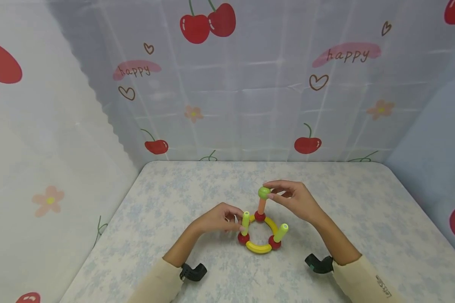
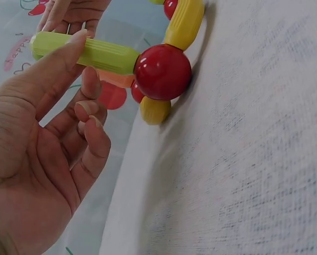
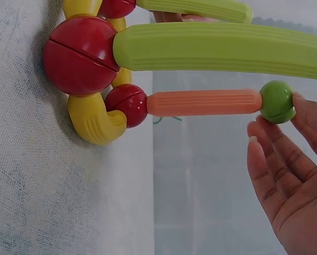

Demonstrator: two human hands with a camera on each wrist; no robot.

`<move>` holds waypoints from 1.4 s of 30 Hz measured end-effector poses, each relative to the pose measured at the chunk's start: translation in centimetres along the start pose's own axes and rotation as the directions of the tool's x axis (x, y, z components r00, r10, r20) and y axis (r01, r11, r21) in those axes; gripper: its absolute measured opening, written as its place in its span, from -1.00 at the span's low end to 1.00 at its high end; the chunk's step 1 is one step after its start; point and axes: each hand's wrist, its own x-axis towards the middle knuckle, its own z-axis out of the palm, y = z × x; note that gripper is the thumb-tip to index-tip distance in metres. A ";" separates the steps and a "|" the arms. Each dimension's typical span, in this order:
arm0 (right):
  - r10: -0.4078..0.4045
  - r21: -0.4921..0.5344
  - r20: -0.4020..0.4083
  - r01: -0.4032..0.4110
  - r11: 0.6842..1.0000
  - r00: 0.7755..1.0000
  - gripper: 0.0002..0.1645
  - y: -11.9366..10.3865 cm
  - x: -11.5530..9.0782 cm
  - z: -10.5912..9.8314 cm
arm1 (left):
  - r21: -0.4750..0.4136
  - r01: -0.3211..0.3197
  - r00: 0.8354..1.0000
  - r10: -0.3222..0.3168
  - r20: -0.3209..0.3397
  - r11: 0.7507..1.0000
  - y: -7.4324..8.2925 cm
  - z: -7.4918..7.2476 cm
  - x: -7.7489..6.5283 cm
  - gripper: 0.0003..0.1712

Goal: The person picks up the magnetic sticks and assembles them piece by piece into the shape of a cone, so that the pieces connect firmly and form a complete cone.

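On the table, curved yellow pieces [image 1: 258, 248] and three red balls [image 1: 244, 238] join in a ring. From the back red ball [image 3: 127, 105] rises an orange rod [image 3: 203, 103], with a green ball [image 3: 277, 101] at its top end. My right hand [image 1: 293, 198] pinches that green ball between thumb and fingers. At the left corner, my left hand [image 1: 217, 219] holds a light green rod [image 2: 113, 56] between thumb and index finger; its other fingers are loosely curled. A second light green rod [image 1: 281, 232] stands tilted in the right red ball [image 1: 274, 242], touched by neither hand.
A pale, blue-patterned cloth covers the table [image 1: 182, 185]. Behind it hangs a curtain [image 1: 242, 92] printed with cherries, and more printed cloth closes off both sides. Dark wrist devices [image 1: 194, 272] sit at both sleeve cuffs.
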 end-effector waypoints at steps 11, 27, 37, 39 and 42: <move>0.004 -0.008 0.049 -0.003 1.000 0.999 -0.65 -0.4 -0.1 0.3 | 0.023 0.017 0.998 -0.016 -0.059 1.000 -0.1 1.0 0.6 -0.85; -0.008 -0.031 0.125 0.012 0.999 0.992 -0.67 -0.9 -0.2 0.6 | 0.021 0.034 0.995 -0.032 -0.092 0.999 0.1 1.3 0.7 -0.85; -0.009 -0.019 0.160 0.013 1.000 0.987 -0.65 -1.5 -0.2 0.7 | 0.018 0.024 0.996 -0.022 -0.084 1.000 0.0 1.2 0.8 -0.86; -0.010 -0.019 0.166 0.014 1.000 0.986 -0.65 -1.6 -0.2 0.8 | 0.011 0.017 0.997 -0.016 -0.077 1.000 -0.1 1.1 0.8 -0.86; -0.012 -0.022 0.174 0.016 1.000 0.985 -0.64 -1.7 -0.3 0.8 | 0.002 0.015 0.997 -0.015 -0.072 1.000 -0.2 1.1 0.8 -0.86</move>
